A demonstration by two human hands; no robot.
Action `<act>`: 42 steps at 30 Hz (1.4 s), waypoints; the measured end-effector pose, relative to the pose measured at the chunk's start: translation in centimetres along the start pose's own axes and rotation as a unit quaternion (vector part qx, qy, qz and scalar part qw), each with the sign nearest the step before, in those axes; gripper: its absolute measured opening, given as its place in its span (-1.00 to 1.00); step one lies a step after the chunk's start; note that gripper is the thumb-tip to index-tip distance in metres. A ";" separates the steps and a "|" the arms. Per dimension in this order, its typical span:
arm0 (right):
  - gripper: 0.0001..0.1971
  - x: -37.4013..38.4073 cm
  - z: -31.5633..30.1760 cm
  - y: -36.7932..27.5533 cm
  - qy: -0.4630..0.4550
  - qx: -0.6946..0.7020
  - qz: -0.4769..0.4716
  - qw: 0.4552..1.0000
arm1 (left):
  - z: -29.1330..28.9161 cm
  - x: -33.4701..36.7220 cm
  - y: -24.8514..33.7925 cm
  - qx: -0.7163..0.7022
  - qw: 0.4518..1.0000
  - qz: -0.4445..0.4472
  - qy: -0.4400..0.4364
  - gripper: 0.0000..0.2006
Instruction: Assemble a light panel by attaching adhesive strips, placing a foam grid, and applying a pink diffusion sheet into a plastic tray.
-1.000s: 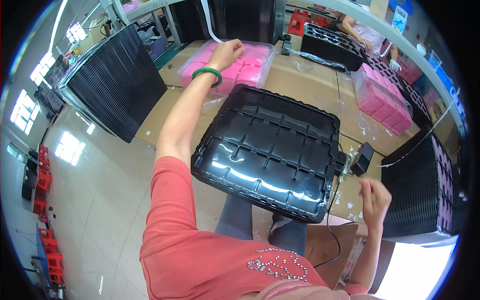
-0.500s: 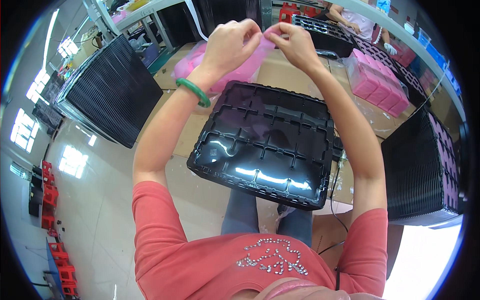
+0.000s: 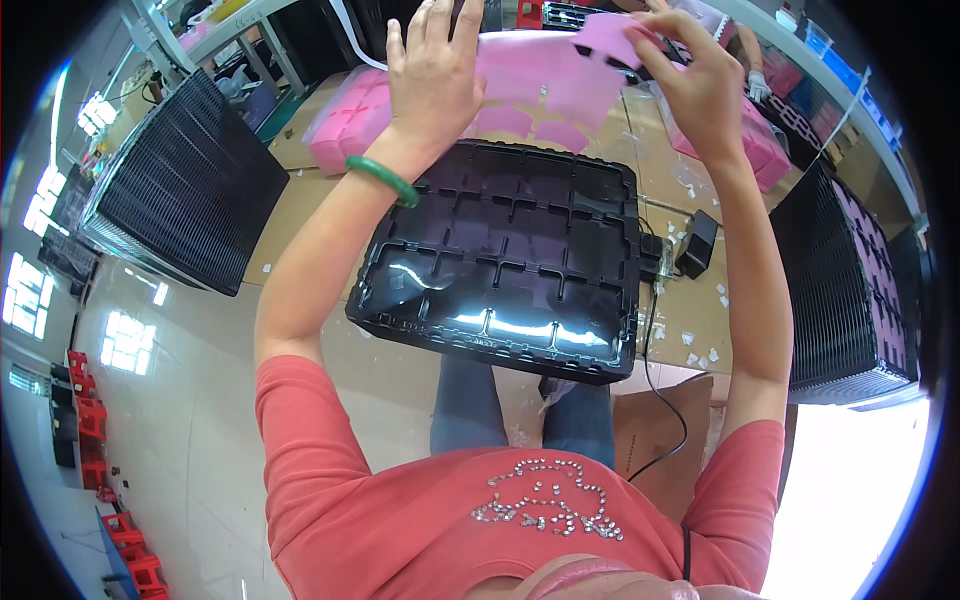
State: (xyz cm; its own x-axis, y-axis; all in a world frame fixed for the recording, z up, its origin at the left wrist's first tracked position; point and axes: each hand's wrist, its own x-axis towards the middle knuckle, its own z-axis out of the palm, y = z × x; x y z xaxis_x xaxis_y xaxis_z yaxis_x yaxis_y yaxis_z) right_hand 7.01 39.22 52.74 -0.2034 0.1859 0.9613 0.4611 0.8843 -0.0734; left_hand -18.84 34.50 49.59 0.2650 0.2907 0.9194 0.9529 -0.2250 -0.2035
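A thin, see-through pink plastic sheet (image 3: pixel 545 75) is spread out above the far edge of a stack of black plastic trays (image 3: pixel 500 240), whose top is divided into shallow compartments. My right hand (image 3: pixel 700 90) pinches the sheet's right end, where a small pink piece stands up from the fingers. Raised at the sheet's left end, my left hand (image 3: pixel 435 85) has its fingers stretched and spread; a green bangle (image 3: pixel 382 180) circles that wrist. Whether the left thumb touches the sheet is hidden.
Bagged pink blocks (image 3: pixel 350 120) lie beyond the trays at left; more pink blocks (image 3: pixel 765 150) sit at right. Tall black tray stacks flank the bench at left (image 3: pixel 190 185) and right (image 3: pixel 835 290). A black box (image 3: pixel 697 243) and cable (image 3: pixel 680 415) are right of the trays.
My hands have moved apart, the right one going right, and the bunched pink sheet is now spread between them. My left fingers have opened out from a pinch.
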 end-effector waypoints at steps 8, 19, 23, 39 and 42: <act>-0.84 -7.5 -6.7 -4.2 -0.092 0.141 0.180 0.969 | -7.1 -6.1 0.0 0.040 0.991 0.041 -0.117 -0.28; -0.74 -0.9 -5.1 7.8 -0.146 0.205 0.158 0.955 | -3.2 0.7 -4.8 -0.194 0.961 -0.116 -0.158 -0.72; -0.76 -3.0 -9.9 -1.3 -0.049 0.113 0.176 0.977 | -9.3 0.0 -2.2 -0.172 0.977 -0.049 -0.117 -0.65; -0.77 -19.2 -9.2 -11.1 -0.203 0.134 0.240 0.940 | -11.3 -14.8 -0.5 -0.227 0.919 -0.132 -0.295 -0.57; -0.78 -20.1 -8.6 -11.2 -0.214 0.127 0.237 0.939 | -11.0 -15.4 -0.9 -0.229 0.910 -0.134 -0.318 -0.54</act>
State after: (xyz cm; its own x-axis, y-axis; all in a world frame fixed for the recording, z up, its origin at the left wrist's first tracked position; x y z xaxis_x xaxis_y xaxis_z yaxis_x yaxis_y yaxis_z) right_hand 13.39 21.86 36.51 -0.3800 0.6918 0.6141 0.3773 0.7220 -0.5799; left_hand -25.45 19.98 39.29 0.2033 0.8385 0.5055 0.8730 -0.3890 0.2941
